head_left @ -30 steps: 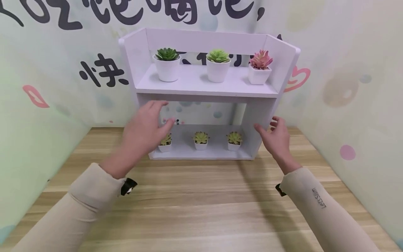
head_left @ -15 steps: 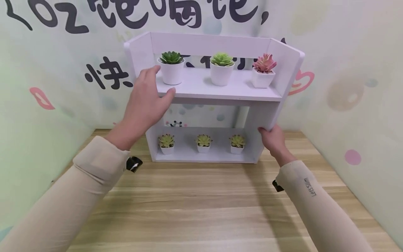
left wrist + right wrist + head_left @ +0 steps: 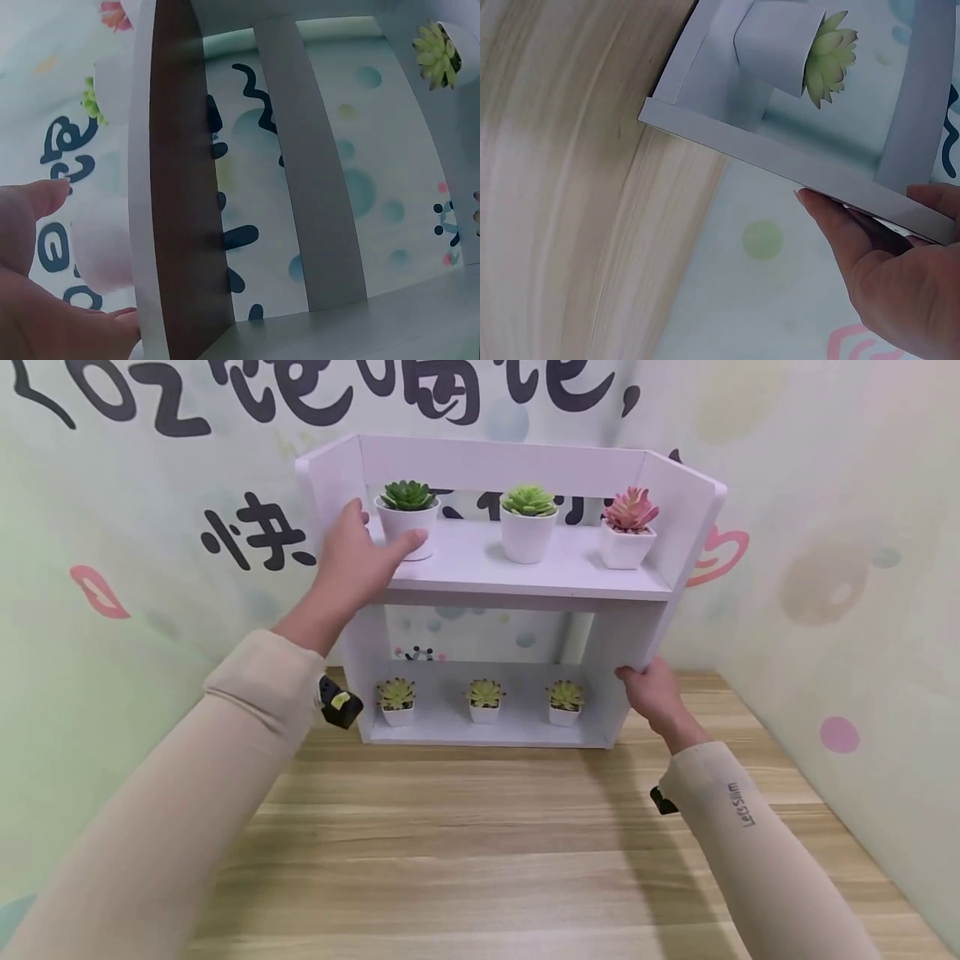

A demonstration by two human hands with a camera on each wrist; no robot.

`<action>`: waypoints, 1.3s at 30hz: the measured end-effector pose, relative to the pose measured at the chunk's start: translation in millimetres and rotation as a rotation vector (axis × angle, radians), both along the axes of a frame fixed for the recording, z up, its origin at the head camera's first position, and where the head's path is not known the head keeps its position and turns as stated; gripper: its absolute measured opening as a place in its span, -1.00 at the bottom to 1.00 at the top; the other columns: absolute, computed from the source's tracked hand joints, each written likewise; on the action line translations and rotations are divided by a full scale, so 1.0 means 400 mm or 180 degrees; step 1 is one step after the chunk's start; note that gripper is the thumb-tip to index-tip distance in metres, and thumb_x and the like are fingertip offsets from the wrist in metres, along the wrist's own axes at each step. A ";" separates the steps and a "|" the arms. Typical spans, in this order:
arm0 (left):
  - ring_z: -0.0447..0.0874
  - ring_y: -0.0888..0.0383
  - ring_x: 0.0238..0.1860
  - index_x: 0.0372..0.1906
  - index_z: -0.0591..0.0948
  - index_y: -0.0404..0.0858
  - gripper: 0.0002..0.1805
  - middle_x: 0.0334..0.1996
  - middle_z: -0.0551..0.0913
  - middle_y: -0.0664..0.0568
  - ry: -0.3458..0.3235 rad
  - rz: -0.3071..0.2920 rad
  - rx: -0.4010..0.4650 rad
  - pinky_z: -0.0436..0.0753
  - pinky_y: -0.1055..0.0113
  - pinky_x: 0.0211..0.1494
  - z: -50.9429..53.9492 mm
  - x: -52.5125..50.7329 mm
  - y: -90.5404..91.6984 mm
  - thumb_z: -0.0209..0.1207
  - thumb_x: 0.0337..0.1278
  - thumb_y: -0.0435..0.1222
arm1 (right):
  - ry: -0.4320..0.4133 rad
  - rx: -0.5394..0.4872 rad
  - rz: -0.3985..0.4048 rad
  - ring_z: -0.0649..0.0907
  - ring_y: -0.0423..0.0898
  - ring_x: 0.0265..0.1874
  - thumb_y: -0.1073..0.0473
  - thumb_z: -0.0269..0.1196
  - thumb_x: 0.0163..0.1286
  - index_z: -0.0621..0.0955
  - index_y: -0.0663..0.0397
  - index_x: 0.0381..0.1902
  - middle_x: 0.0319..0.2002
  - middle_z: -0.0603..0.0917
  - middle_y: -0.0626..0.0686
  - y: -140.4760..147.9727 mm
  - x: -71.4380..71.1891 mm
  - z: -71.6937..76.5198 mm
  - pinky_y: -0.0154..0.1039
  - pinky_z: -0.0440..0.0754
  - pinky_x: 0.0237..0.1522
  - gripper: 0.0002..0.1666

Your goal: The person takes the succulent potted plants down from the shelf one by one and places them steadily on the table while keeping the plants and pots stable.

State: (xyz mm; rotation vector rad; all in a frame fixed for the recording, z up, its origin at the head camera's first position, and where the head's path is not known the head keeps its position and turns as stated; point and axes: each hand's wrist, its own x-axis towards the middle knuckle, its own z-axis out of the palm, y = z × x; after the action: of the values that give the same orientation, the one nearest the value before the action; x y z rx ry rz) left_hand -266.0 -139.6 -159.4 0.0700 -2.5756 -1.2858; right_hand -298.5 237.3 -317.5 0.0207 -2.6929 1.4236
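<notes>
A white two-tier shelf (image 3: 480, 578) stands on the table. On its upper board, my left hand (image 3: 358, 556) is at a dark green succulent in a round white pot (image 3: 397, 518). Its thumb passes in front of the pot and its other fingers lie to the left; whether they press on it is unclear. In the left wrist view, that pot (image 3: 103, 251) shows between thumb and fingers. My right hand (image 3: 652, 693) grips the shelf's right side panel (image 3: 750, 150), one digit inside and the others outside.
Also on the upper board are a light green succulent (image 3: 527, 531) and a pink succulent (image 3: 627, 531). Small potted succulents (image 3: 484, 700) line the lower board. The wood-grain table (image 3: 480, 852) meets printed walls (image 3: 825, 568) behind and on both sides.
My left hand has risen from beside the shelf's lower opening to the dark green succulent's pot. My right hand has gone from loose fingers beside the right panel to gripping it.
</notes>
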 end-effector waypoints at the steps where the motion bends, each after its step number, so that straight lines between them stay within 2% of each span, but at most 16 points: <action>1: 0.03 0.04 0.64 0.65 -0.17 -0.20 0.09 0.65 0.00 -0.05 -0.0046 0.0020 0.0056 0.13 0.14 0.67 0.004 -0.008 0.001 0.12 0.28 0.19 | -0.0005 -0.0003 0.0004 0.46 0.35 0.34 0.23 0.00 0.53 0.25 0.42 0.44 0.39 0.38 0.44 0.001 0.000 0.000 0.24 0.53 0.29 -0.38; 5: 0.03 0.11 0.63 0.65 -0.16 -0.15 0.12 0.66 0.00 0.03 -0.0213 0.0097 0.0166 0.13 0.23 0.67 0.021 -0.036 0.006 0.15 0.24 0.23 | 0.0041 -0.0015 0.0010 0.44 0.35 0.37 0.25 0.00 0.52 0.26 0.43 0.44 0.40 0.38 0.43 0.002 -0.001 -0.001 0.28 0.44 0.39 -0.39; 11: 0.11 0.15 0.60 0.64 -0.07 -0.15 0.15 0.64 0.07 0.04 -0.0247 0.0160 0.0149 0.14 0.29 0.66 0.035 -0.066 0.008 0.22 0.14 0.27 | 0.0148 0.0121 -0.0017 0.48 0.36 0.32 0.24 0.02 0.50 0.30 0.43 0.41 0.36 0.43 0.44 0.000 -0.003 -0.006 0.28 0.48 0.34 -0.41; 16: 0.26 0.17 0.50 0.58 0.12 -0.17 0.07 0.57 0.23 0.04 -0.0240 0.0224 0.0143 0.23 0.31 0.61 0.032 -0.082 0.013 0.28 0.11 0.24 | 0.0165 0.0123 0.0015 0.47 0.36 0.33 0.24 0.00 0.51 0.28 0.43 0.42 0.36 0.42 0.44 0.002 -0.003 -0.008 0.29 0.47 0.35 -0.40; 24: 0.37 0.22 0.31 0.46 0.36 -0.16 -0.06 0.45 0.41 0.04 -0.0172 0.0277 0.0398 0.36 0.36 0.50 0.037 -0.090 0.024 0.37 0.03 0.20 | 0.0138 0.0089 -0.0005 0.47 0.34 0.34 0.23 -0.01 0.52 0.27 0.40 0.43 0.37 0.42 0.43 0.005 -0.004 -0.012 0.27 0.44 0.38 -0.40; 28: 0.40 0.22 0.20 0.39 0.46 -0.14 -0.10 0.36 0.48 0.05 -0.0068 0.0229 0.0374 0.43 0.36 0.39 0.041 -0.074 0.018 0.38 -0.01 0.24 | 0.0166 0.0006 0.0070 0.45 0.36 0.35 0.25 -0.02 0.52 0.24 0.40 0.45 0.38 0.40 0.44 0.000 -0.006 -0.018 0.29 0.44 0.38 -0.39; 31: 0.42 0.22 0.08 0.29 0.54 -0.15 -0.16 0.18 0.55 0.08 0.0094 0.0113 0.0303 0.48 0.38 0.24 0.043 -0.053 0.013 0.40 -0.04 0.25 | 0.0181 -0.0007 0.0068 0.46 0.37 0.33 0.26 -0.02 0.51 0.26 0.42 0.44 0.37 0.41 0.46 0.002 -0.005 -0.020 0.29 0.45 0.37 -0.40; 35: 0.40 0.22 -0.07 0.09 0.61 -0.16 -0.27 -0.10 0.54 0.14 0.0310 -0.0069 0.0309 0.44 0.38 0.01 0.043 -0.009 0.002 0.42 -0.06 0.24 | 0.0168 0.0010 -0.0006 0.48 0.37 0.32 0.24 -0.01 0.51 0.27 0.43 0.42 0.36 0.42 0.46 0.004 -0.004 -0.022 0.28 0.46 0.37 -0.40; 39: 0.41 0.21 -0.14 -0.01 0.62 -0.16 -0.34 -0.22 0.53 0.16 0.0489 -0.0194 0.0377 0.40 0.37 -0.08 0.035 0.040 -0.010 0.45 -0.08 0.21 | 0.0157 -0.0037 0.0001 0.47 0.36 0.34 0.23 -0.02 0.52 0.25 0.44 0.43 0.37 0.40 0.46 0.005 -0.004 -0.023 0.27 0.45 0.38 -0.38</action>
State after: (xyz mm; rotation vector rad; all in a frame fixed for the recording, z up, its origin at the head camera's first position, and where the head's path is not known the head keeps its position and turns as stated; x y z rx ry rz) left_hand -250.2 -143.7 -145.6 -0.0823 -2.3887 -1.4066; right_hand -300.1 239.3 -326.6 0.0546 -2.6452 1.4194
